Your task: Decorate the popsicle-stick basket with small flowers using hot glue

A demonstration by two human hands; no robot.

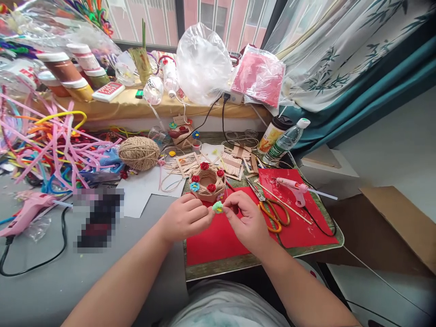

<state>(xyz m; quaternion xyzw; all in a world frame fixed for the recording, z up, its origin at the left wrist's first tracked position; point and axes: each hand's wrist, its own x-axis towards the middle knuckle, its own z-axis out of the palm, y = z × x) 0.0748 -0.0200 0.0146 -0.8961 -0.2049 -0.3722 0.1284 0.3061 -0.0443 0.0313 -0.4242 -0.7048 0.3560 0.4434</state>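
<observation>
Between the fingertips of both hands is a small light-green flower with a yellow centre (218,207), fuzzy like pipe cleaner. My left hand (187,217) pinches its left side, and my right hand (245,219) pinches its right side. Just beyond them stands a round twine-wrapped basket (208,196), with several red roses and one blue flower around its rim. Under the hands lies a red sheet (214,245). Scissors with orange handles (274,213) rest to the right of my right hand, blades pointing away.
A pink glue gun (295,186) lies on a second red sheet at right, its cord trailing. Another glue gun (25,213) is at far left. Behind are a twine ball (139,153), pink pipe cleaners (64,154), a water bottle (288,141) and a drink cup (272,134).
</observation>
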